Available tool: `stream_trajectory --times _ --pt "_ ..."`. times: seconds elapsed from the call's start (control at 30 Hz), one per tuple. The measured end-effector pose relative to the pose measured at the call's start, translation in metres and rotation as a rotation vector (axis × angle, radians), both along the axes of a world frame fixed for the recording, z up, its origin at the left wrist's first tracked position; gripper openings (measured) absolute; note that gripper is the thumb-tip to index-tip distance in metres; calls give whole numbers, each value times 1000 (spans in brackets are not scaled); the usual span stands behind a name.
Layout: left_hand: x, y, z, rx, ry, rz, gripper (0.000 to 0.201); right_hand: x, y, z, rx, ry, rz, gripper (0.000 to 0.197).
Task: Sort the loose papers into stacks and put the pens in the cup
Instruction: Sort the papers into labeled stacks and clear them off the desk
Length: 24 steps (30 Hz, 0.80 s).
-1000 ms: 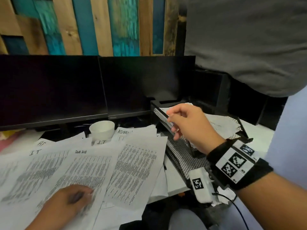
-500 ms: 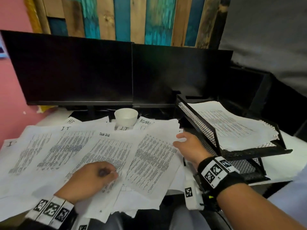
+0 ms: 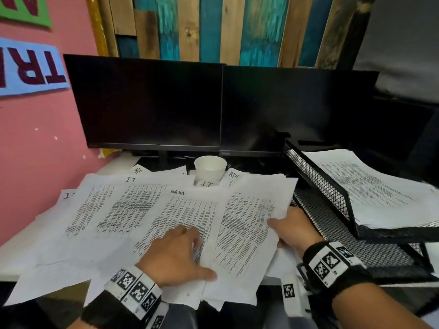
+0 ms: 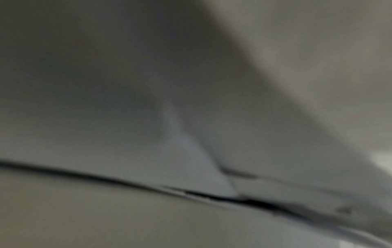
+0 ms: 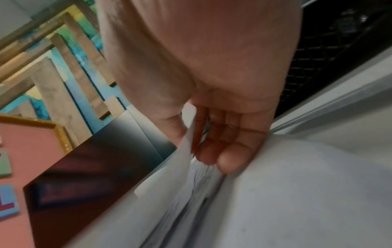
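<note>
Your left hand (image 3: 174, 255) lies flat on the loose papers (image 3: 152, 210), fingers spread out and pressing on the sheet marked "Task list" (image 3: 180, 214). It holds nothing. The left wrist view is only a gray blur of paper.

Your right hand (image 3: 293, 227) pinches the right edge of a thin printed sheet (image 3: 247, 229). Your thumb is on top and your fingers (image 5: 224, 147) are slipped under it, so the edge lifts up a little.

The papers are white, thin and flat, full of small black print. They spread in a messy, overlapping pile across the desk (image 3: 14, 252).

The white paper cup (image 3: 210, 168) is round and smooth. It stands on the papers at the back, just in front of two flat black screens (image 3: 221, 105).

A black wire mesh tray (image 3: 332, 205) sits to the right, with a stack of papers (image 3: 370, 186) in its top shelf. I cannot see any pens.
</note>
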<state>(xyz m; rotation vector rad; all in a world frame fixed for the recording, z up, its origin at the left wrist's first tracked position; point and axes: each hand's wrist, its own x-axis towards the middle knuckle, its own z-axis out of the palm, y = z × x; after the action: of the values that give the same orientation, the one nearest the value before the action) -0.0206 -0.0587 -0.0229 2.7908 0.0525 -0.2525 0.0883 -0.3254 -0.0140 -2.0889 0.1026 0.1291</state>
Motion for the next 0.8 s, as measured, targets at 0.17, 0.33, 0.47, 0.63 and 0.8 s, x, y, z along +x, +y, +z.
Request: stream_trajectory --times 0.17,0.33,0.47,0.63,0.8 --pt "-4 -2 -6 -6 -14 -11 71 -4 -10 34 104 -322 -197 6" --pt "-6 2 -6 -83 -80 27 56 -11 -12 65 195 -531 -201 24" --pt "-5 -4 -7 7 -44 20 79 -12 -13 64 215 -518 -186 25" --pt "-5 -10 -3 37 -3 -3 71 -11 -13 50 264 -500 -196 31" --pt "-2 -4 0 -22 -116 33 7 -11 -15 43 288 -482 -200 31"
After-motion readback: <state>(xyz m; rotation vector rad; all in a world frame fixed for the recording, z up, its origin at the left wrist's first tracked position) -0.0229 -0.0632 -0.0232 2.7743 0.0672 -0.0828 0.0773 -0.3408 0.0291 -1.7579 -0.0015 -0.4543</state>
